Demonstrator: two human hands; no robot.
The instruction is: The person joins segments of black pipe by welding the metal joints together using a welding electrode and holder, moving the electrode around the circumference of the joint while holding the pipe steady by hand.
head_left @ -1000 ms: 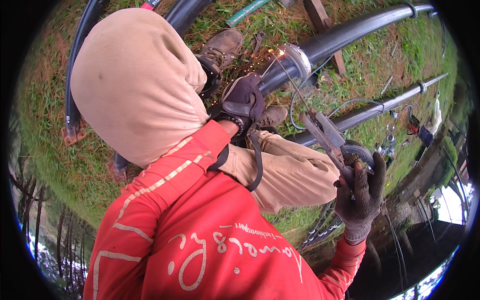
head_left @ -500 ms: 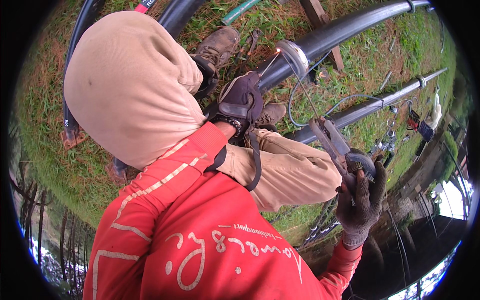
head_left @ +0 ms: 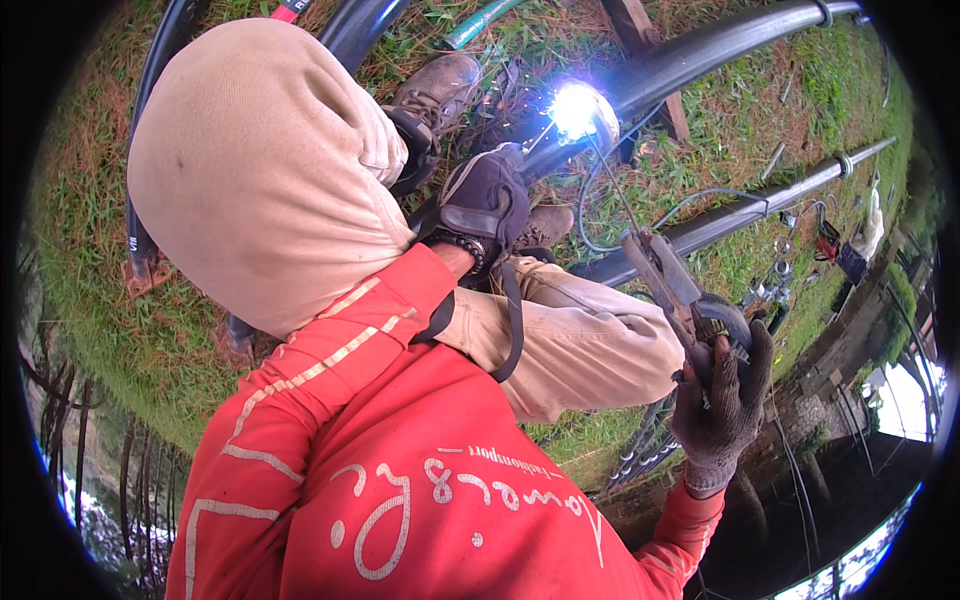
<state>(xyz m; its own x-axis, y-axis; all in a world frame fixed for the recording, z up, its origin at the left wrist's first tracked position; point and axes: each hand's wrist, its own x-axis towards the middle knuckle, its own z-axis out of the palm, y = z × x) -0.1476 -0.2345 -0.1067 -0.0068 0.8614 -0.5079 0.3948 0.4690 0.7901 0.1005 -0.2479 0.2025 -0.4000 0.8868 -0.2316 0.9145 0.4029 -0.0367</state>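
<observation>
My right hand (head_left: 722, 408), in a dark knitted glove, is closed around an electrode holder (head_left: 664, 278). From its jaws a thin welding electrode (head_left: 617, 187) reaches to a black pipe (head_left: 675, 84). A bright blue-white arc (head_left: 574, 111) with sparks burns at the electrode's tip, beside a pale ring (head_left: 606, 124) around the pipe; the glare hides the exact contact. My left hand (head_left: 484, 205), in a dark padded glove, lies close to the pipe below the arc. Its fingers look closed on a thin metal rod (head_left: 539, 138) that points up to the arc.
A second black pipe (head_left: 715, 228) lies on the grass to the right, with a thin cable (head_left: 690, 207) looping near it. A wooden plank (head_left: 632, 28) is under the welded pipe. Metal fittings (head_left: 770, 285) lie farther right. My bent knees and boots (head_left: 440, 90) flank the work.
The small orange glow at the electrode's tip has become a bright arc with sparks, washing the pipe and ring in blue light. Both hands have hardly moved.
</observation>
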